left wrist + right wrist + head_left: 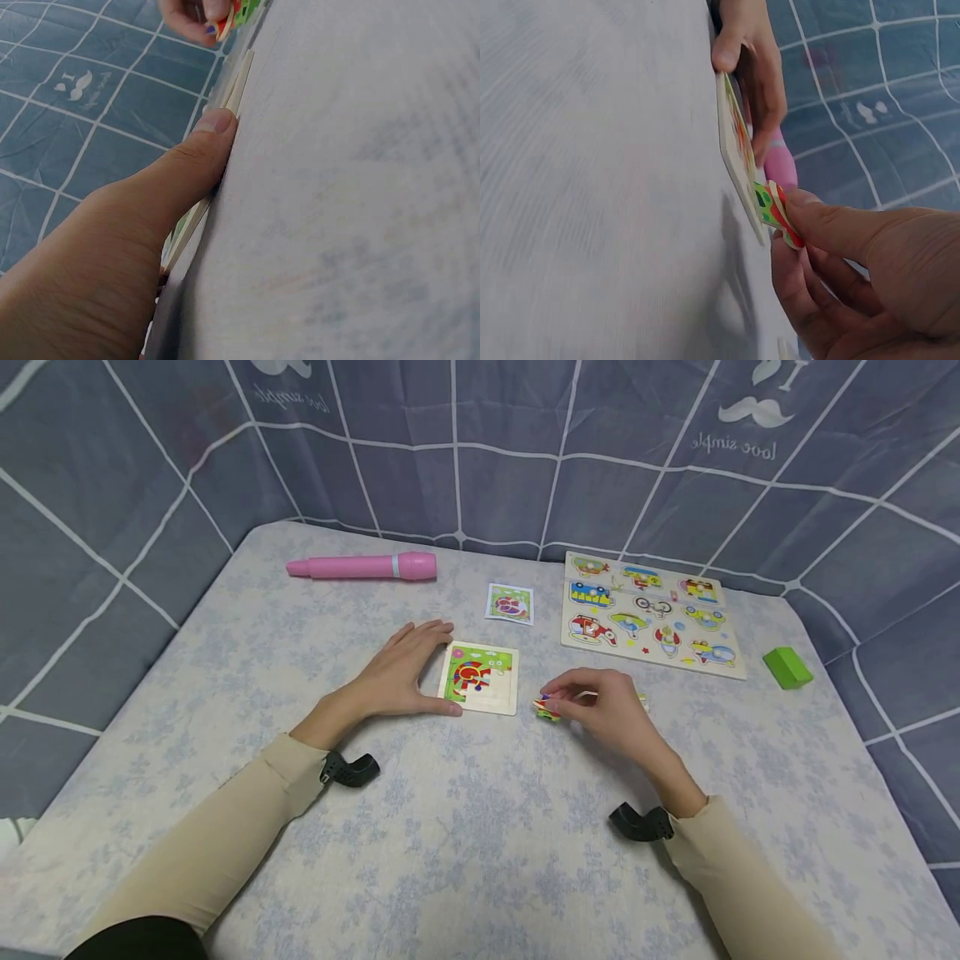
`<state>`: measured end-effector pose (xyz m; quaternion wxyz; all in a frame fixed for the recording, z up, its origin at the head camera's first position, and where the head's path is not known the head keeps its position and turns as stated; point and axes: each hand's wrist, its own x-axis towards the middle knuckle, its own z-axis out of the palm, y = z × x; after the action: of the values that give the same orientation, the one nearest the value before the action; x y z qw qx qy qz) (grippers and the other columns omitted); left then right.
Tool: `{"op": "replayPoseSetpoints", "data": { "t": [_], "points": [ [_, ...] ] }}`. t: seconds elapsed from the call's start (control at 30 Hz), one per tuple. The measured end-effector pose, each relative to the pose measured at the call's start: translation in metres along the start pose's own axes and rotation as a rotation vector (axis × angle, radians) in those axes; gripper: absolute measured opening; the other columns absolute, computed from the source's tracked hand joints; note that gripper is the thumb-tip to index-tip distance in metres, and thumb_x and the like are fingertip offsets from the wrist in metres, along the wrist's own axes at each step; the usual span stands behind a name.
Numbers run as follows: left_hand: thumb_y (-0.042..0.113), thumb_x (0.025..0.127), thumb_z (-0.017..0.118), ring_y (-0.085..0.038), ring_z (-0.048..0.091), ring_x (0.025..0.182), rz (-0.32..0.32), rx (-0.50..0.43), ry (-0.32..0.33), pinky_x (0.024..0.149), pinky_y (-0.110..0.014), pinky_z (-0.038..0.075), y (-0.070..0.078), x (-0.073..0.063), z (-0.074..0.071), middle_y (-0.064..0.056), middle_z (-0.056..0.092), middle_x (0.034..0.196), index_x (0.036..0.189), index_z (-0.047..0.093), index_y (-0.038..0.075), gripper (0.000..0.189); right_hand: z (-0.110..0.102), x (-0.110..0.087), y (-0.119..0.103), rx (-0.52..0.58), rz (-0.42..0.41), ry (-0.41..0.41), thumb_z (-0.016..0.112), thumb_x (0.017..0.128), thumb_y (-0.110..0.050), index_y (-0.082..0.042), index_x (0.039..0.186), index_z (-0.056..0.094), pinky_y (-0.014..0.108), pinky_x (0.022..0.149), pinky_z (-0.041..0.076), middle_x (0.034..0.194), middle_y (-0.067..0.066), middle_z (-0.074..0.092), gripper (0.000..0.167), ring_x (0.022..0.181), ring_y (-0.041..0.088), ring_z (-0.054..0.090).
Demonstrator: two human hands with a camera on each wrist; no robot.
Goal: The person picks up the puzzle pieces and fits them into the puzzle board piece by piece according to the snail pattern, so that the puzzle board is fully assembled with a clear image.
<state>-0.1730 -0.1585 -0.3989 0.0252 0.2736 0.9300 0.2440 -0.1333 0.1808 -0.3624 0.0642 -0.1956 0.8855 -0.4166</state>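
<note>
Wooden puzzle board [501,697] is lying between both hands, left hand [396,675] resting widely spread along its left side, right hand [602,703] pinching a red-and-green piece [548,711] just right, probably needing pattern-matching to the bare near-right area before gentle pressing

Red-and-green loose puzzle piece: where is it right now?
In the head view, the puzzle piece is pinched in the right hand's grip, just right of the partly filled square puzzle board.
</note>
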Motion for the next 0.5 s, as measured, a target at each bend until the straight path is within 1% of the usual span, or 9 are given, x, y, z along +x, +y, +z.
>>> {"op": "replayPoseSetpoints", "data": {
  "t": [0.13, 0.3, 0.4, 0.5],
  "points": [
    [0.067, 0.074, 0.087, -0.026, 0.021, 0.163, 0.003, 0.002, 0.000, 0.136, -0.046, 0.006, -0.001, 0.000, 0.001, -0.009, 0.034, 0.171, 0.153, 0.045, 0.005, 0.109, 0.020, 0.019, -0.012, 0.037, -0.012, -0.008, 0.085, 0.090, -0.013, -0.011, 0.105, 0.081, 0.023, 0.073, 0.061, 0.091, 0.001, 0.078, 0.015, 0.082, 0.016, 0.069],
    [0.068, 0.074, 0.086, -0.025, 0.021, 0.163, 0.005, 0.004, 0.003, 0.136, -0.046, 0.006, -0.003, 0.001, 0.002, -0.009, 0.034, 0.171, 0.153, 0.045, 0.005, 0.108, 0.043, 0.041, -0.024, 0.069, -0.063, 0.006, 0.085, 0.090, -0.013, -0.009, 0.102, 0.081, 0.024, 0.070, 0.061, 0.088, 0.002, 0.078, 0.014, 0.078, 0.014, 0.072],
    [0.068, 0.075, 0.086, -0.025, 0.021, 0.163, 0.009, 0.002, 0.008, 0.136, -0.047, 0.006, -0.003, 0.001, 0.002, -0.009, 0.034, 0.170, 0.152, 0.045, 0.005, 0.108, 0.054, 0.050, -0.028, 0.086, -0.083, 0.006, 0.086, 0.089, -0.011, -0.009, 0.101, 0.081, 0.025, 0.070, 0.061, 0.088, 0.003, 0.078, 0.013, 0.077, 0.013, 0.072],
    [0.068, 0.074, 0.086, -0.025, 0.021, 0.162, 0.014, -0.002, 0.009, 0.136, -0.047, 0.007, -0.003, 0.001, 0.002, -0.009, 0.035, 0.170, 0.152, 0.046, 0.005, 0.108, 0.063, 0.055, -0.031, 0.075, -0.089, 0.004, 0.086, 0.089, -0.011, -0.009, 0.101, 0.081, 0.024, 0.069, 0.060, 0.087, 0.003, 0.078, 0.013, 0.075, 0.012, 0.072]
  ]
}}
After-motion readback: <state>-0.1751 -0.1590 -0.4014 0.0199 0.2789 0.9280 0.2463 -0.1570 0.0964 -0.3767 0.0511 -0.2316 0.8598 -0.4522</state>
